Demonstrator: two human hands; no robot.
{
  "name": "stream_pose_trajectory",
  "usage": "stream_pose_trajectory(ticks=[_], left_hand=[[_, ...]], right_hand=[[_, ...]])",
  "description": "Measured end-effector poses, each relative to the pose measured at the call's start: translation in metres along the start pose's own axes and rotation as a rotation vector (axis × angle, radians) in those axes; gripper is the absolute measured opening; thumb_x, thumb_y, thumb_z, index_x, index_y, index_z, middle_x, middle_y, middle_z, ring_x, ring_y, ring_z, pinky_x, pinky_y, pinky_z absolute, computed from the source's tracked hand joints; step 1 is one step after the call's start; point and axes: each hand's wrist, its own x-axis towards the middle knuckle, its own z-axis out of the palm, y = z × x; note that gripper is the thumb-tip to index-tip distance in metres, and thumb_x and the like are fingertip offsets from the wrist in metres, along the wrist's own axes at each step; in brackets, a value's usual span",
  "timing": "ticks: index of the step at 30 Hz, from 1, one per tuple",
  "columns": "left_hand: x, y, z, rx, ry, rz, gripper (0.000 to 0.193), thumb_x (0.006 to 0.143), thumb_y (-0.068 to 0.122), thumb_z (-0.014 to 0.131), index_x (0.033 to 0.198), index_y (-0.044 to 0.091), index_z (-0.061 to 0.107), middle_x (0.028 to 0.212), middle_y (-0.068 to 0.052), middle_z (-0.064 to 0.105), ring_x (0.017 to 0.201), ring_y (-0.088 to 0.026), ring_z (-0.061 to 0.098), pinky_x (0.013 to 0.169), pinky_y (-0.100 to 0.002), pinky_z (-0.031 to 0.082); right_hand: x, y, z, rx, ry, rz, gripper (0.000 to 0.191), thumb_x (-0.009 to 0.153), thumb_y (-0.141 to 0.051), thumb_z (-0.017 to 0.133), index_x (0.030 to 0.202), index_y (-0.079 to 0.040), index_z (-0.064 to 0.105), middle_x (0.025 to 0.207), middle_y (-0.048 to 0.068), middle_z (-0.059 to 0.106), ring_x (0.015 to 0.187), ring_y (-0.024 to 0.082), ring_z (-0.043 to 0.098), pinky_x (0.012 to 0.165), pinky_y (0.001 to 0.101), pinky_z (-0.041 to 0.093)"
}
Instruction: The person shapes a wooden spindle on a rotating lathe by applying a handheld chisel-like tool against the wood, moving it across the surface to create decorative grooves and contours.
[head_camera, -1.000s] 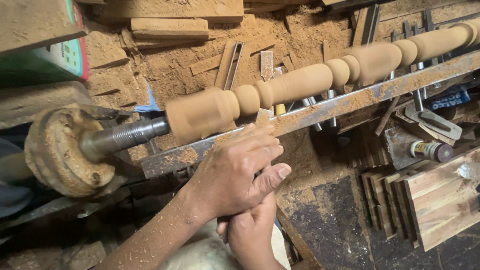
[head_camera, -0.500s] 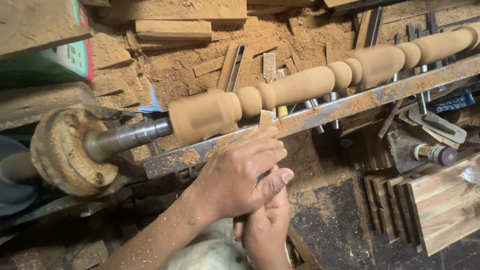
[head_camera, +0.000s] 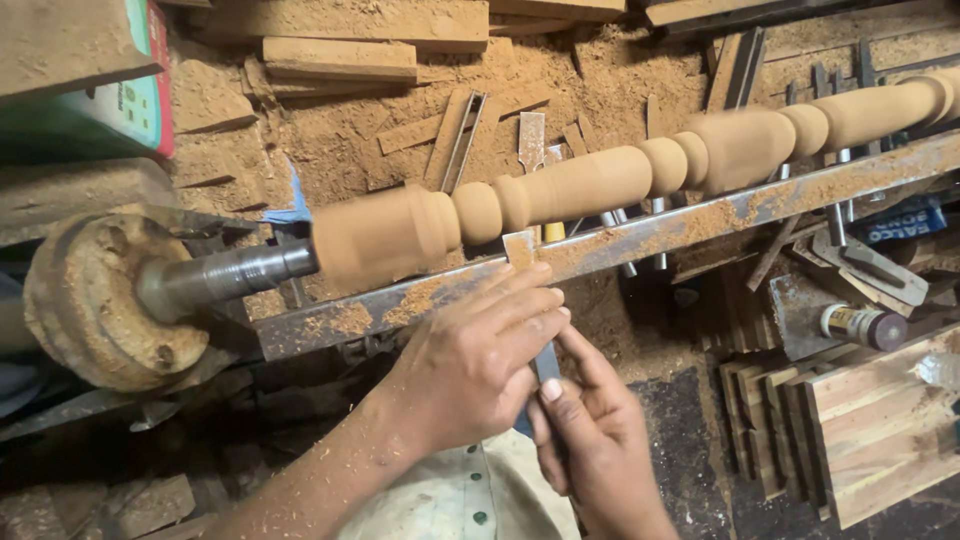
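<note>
A long turned wooden spindle (head_camera: 600, 180) with beads and coves sits on a lathe, held at the left by a steel shaft (head_camera: 230, 275) and a dusty round faceplate (head_camera: 100, 310). A flat chisel (head_camera: 520, 248) rests on the rusty metal tool rest bar (head_camera: 640, 235), its tip touching the spindle near a bead. My left hand (head_camera: 470, 360) lies over the chisel against the bar. My right hand (head_camera: 590, 440) grips the chisel's lower part, below and to the right of the left hand.
Sawdust, wood offcuts (head_camera: 340, 58) and several loose chisels (head_camera: 530, 135) lie behind the spindle. A stack of wooden blocks (head_camera: 880, 420) stands at the lower right, a small bottle (head_camera: 860, 325) beside it. A green and red box (head_camera: 120, 110) is at the upper left.
The view has shifted a little. Both hands stay on the chisel at the tool rest, edging slightly right along the spindle.
</note>
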Motion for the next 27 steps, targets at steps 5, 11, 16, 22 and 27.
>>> stream_pose_trajectory(ticks=[5, 11, 16, 22, 27], left_hand=[[0.007, 0.011, 0.01, 0.203, 0.037, 0.188, 0.025, 0.087, 0.003, 0.07, 0.111, -0.004, 0.071, 0.121, -0.02, 0.07, 0.126, -0.034, 0.064, 0.115, -0.051, 0.049], [-0.019, 0.046, 0.026, -0.28, -0.105, -0.038, 0.02, 0.09, 0.0, 0.065, 0.107, 0.0, 0.074, 0.1, -0.016, 0.076, 0.092, -0.028, 0.075, 0.085, -0.041, 0.061], [-0.041, 0.058, 0.04, -0.302, -0.416, -0.396, 0.012, 0.092, 0.01, 0.067, 0.086, 0.002, 0.074, 0.083, -0.017, 0.074, 0.075, -0.031, 0.073, 0.075, -0.04, 0.061], [-0.047, 0.035, 0.025, 0.316, 0.189, 0.099, 0.02, 0.096, 0.004, 0.064, 0.113, 0.001, 0.075, 0.117, -0.02, 0.075, 0.116, -0.034, 0.073, 0.108, -0.049, 0.055], [-0.024, 0.014, 0.018, 0.375, 0.217, 0.137, 0.027, 0.093, 0.006, 0.063, 0.117, -0.002, 0.074, 0.128, -0.02, 0.07, 0.129, -0.037, 0.063, 0.114, -0.054, 0.047]], right_hand=[[-0.007, -0.007, -0.05, 0.214, -0.32, -0.005, 0.06, 0.104, -0.014, 0.056, 0.158, 0.002, 0.038, 0.064, 0.011, 0.059, 0.04, 0.011, 0.047, 0.038, 0.0239, 0.038], [-0.023, -0.016, -0.094, -0.338, -0.224, -0.538, 0.062, 0.1, -0.03, 0.065, 0.146, 0.008, 0.046, 0.109, 0.024, 0.065, 0.09, 0.026, 0.067, 0.075, 0.0374, 0.055], [-0.021, 0.021, -0.039, -0.418, -0.052, -0.597, 0.027, 0.105, -0.016, 0.056, 0.118, 0.006, 0.067, 0.119, 0.021, 0.075, 0.109, 0.024, 0.074, 0.092, 0.0361, 0.059], [-0.016, -0.003, -0.006, -0.999, 0.285, -0.26, 0.045, 0.092, -0.012, 0.061, 0.137, -0.017, 0.066, 0.096, 0.012, 0.079, 0.081, 0.019, 0.078, 0.07, 0.0355, 0.062], [-0.018, -0.014, 0.0, -1.153, 0.177, -0.652, 0.062, 0.084, 0.001, 0.062, 0.145, -0.006, 0.055, 0.093, 0.02, 0.069, 0.076, 0.036, 0.071, 0.066, 0.0444, 0.057]])
